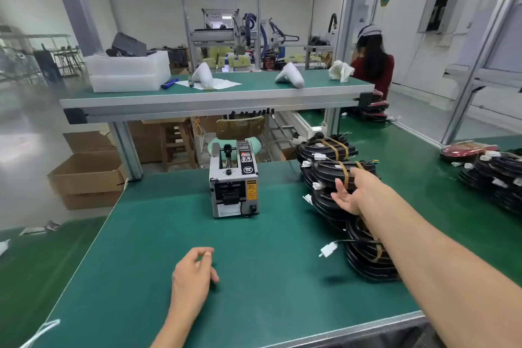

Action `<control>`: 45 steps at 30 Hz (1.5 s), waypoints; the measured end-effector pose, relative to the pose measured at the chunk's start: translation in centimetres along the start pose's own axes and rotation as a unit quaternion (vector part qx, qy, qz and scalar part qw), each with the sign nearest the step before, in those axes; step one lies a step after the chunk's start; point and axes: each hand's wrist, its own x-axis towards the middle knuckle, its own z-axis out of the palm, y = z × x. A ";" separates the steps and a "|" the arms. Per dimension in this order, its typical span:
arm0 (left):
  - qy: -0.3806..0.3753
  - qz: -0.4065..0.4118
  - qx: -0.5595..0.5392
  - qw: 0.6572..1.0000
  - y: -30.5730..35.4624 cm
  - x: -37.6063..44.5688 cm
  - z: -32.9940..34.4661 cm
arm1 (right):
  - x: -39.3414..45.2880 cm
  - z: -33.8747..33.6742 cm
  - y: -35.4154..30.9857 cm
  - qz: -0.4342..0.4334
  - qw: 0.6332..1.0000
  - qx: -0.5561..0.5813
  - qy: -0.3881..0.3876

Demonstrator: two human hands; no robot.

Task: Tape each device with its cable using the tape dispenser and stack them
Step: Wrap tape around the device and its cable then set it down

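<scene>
A grey tape dispenser [234, 182] stands at the middle of the green table [254, 277]. To its right rise stacks of black taped devices [329, 175] with coiled cables and white plugs; brown tape bands cross them. My right hand [353, 192] reaches over the nearer stack with its fingers spread, resting against the top device; it grips nothing. My left hand [195, 274] lies on the table in front of the dispenser, fingers loosely curled and empty. A lower stack of devices [370, 257] sits partly under my right forearm.
More black and red devices [491, 175] lie on the table at the far right. A raised green shelf [214, 93] crosses behind the dispenser, carrying a white bin and white parts. A person sits at the back right. Cardboard boxes [87, 175] stand on the floor to the left.
</scene>
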 end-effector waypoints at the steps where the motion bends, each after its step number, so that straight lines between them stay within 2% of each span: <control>1: -0.004 0.009 0.000 1.000 -0.3 0.0 0.1 | 0.2 0.2 -0.3 0.003 1.000 -0.005 0.005; 11: -0.041 0.031 0.002 0.999 -1.1 -0.7 0.5 | 3.1 0.5 -0.9 -0.001 0.999 -0.025 0.020; 14: -0.046 0.037 0.002 0.998 -1.0 -0.7 0.5 | 3.2 0.3 -0.3 -0.051 0.998 -0.041 0.023; 17: -0.043 0.028 -0.021 0.998 -0.7 -0.5 0.2 | 2.5 0.1 0.1 -0.137 0.988 -0.069 0.021; 21: -0.009 0.001 -0.126 0.992 0.0 0.2 -0.7 | -0.6 -0.3 0.7 -0.257 0.948 -0.172 -0.072; 23: 0.007 -0.012 -0.188 0.982 0.3 0.5 -1.1 | -2.9 -0.3 1.3 -0.321 0.903 -0.242 -0.152; 25: 0.011 -0.024 -0.232 0.972 0.5 0.9 -1.5 | -5.1 0.0 1.9 -0.382 0.827 -0.350 -0.218; 28: 0.019 -0.023 -0.232 0.972 0.5 1.3 -2.2 | -8.0 1.3 3.2 -0.419 0.665 -0.560 -0.261; 31: 0.027 -0.008 -0.203 0.979 0.2 1.2 -3.1 | -9.9 3.7 6.0 -0.439 0.494 -0.693 -0.287; 34: 0.003 0.009 -0.187 0.982 -0.2 0.9 -3.8 | -10.3 5.9 9.1 -0.461 0.374 -0.741 -0.314; 36: -0.029 0.023 -0.190 0.981 -0.2 0.5 -4.2 | -9.8 7.0 10.7 -0.467 0.318 -0.765 -0.310; 40: -0.056 0.090 -0.139 0.985 -0.8 -0.1 -4.3 | -8.3 8.2 13.4 -0.472 0.241 -0.796 -0.293; 43: -0.084 0.100 -0.105 0.986 -1.2 -0.3 -3.8 | -7.5 8.7 15.0 -0.486 0.205 -0.800 -0.286; 45: -0.071 0.096 -0.101 0.988 -1.4 -0.2 -3.5 | -7.2 8.8 15.7 -0.494 0.193 -0.797 -0.290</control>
